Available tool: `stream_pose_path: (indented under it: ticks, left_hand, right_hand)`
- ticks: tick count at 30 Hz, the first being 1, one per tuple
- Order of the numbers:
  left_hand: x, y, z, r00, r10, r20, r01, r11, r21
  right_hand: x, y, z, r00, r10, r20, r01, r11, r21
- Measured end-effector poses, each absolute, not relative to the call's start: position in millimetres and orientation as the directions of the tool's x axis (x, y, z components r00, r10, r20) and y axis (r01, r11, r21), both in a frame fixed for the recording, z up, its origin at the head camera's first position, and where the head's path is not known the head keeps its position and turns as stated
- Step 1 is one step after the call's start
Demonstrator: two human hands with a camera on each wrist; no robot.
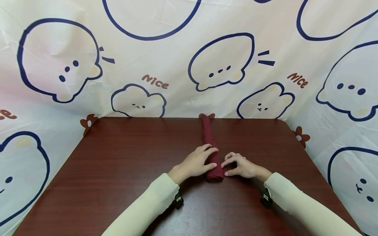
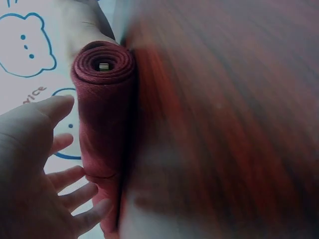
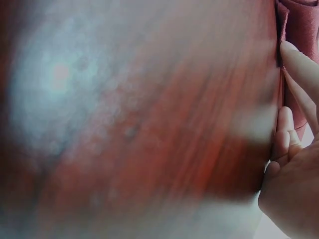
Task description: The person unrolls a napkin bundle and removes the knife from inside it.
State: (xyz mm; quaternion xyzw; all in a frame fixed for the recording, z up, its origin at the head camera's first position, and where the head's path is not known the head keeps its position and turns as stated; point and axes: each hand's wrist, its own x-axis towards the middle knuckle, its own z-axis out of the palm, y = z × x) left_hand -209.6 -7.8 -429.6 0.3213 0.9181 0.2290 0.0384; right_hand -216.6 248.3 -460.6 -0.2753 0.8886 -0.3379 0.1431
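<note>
A dark red cloth (image 1: pixel 208 134), rolled into a long tube, lies lengthwise on the brown table; its near end shows a spiral. In the left wrist view the rolled cloth (image 2: pixel 104 124) has a small pale spot inside its spiral. My left hand (image 1: pixel 197 162) rests at the roll's left side, fingers spread and loosely bent over its top. On the right, my right hand (image 1: pixel 240 165) has bent fingers and thumb close to the roll's near right edge. In the right wrist view the right hand (image 3: pixel 294 164) has its fingertips at the cloth's loose edge.
The brown table (image 1: pixel 118 157) reaches back to a white curtain (image 1: pixel 177 65) printed with blue cartoon outlines, which also hangs along both sides. The far end of the roll lies at the table's back edge. A dark band device sits on each wrist.
</note>
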Motion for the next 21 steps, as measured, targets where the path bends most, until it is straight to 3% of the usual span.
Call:
stream_pose_path:
  ticks: [11,21]
  left_hand:
    - [-211.8,-0.5,-429.1,-0.737,0.673,0.053,0.658,0.698,0.283]
    - [-210.6,-4.2,-433.4,-0.740,0.672,0.005,0.647,0.710,0.278]
  right_hand:
    - [-215.7,247.7,-461.0,-0.802,-0.596,-0.047,-0.414,0.610,-0.675]
    - [-216.3,247.8,-461.1,-0.794,-0.604,-0.064,-0.405,0.605,-0.686]
